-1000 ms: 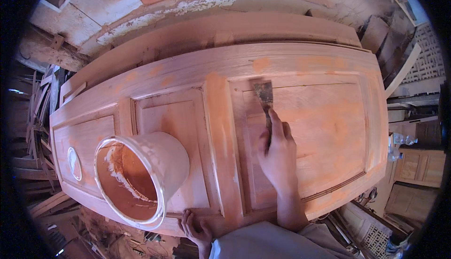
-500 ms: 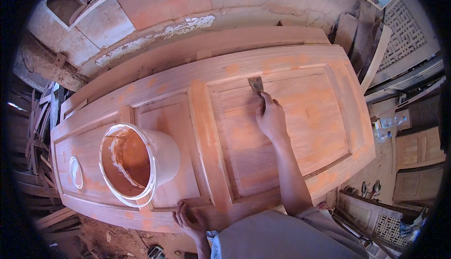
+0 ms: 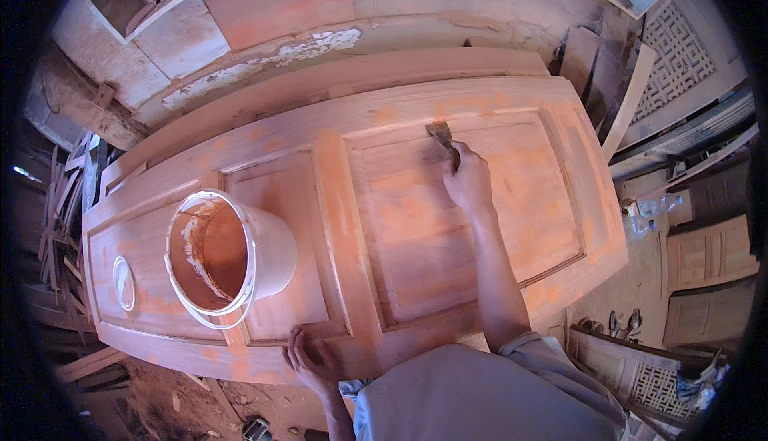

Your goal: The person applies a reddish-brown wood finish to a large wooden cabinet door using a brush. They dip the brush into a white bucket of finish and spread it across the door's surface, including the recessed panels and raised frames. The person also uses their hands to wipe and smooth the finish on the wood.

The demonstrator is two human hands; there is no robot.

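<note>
A wooden panelled door with patchy orange smears lies flat before me. My right hand is closed around the handle of a putty knife, whose stained blade is at the far moulding of the right-hand panel. On the door's near edge rests my left hand, fingers apart and loosely bent, holding nothing. Left of centre a white bucket stands on the door, its inside coated in orange-brown material. A small white round lid-like piece is on the door at far left.
Behind the door runs a long board beside a stained wall. Scrap wood strips are piled at the left. Lattice panels and other doors stand at the right, near plastic bottles. Debris covers the floor.
My right hand has moved slightly right and away with the putty knife, the blade now turned and nearer the panel's far moulding. My left hand stays on the near edge. The view has shifted slightly.
</note>
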